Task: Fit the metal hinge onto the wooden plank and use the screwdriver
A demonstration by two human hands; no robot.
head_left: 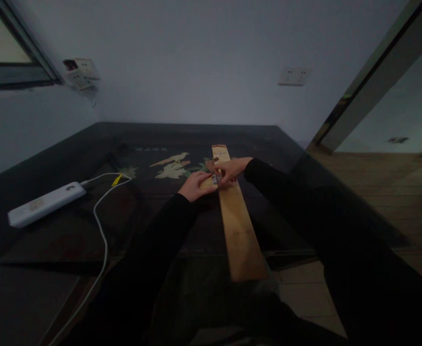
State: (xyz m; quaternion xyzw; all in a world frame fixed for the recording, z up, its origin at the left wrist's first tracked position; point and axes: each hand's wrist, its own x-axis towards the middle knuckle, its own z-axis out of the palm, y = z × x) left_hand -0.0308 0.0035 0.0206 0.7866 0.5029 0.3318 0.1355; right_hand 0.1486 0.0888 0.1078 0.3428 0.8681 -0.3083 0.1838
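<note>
A long, pale wooden board (238, 223) lies lengthwise before me on a dark table, its near end jutting past the table's front edge. Over the far part of the board, my two hands meet. My left hand (197, 186) is closed around a small tan object (207, 182) with a black-and-white printed patch; its exact kind is unclear. Bent over the printed patch, my right hand (231, 171) has its fingers pinched together. Whether they grip the tan object or something smaller is hidden.
The dark table (182, 226) has a painted bird and flowers on top. To the left lies a white power strip (47, 204) with a cable (104, 235) trailing off the front edge and a yellow tag (116, 180). Wall sockets (294, 76) are behind.
</note>
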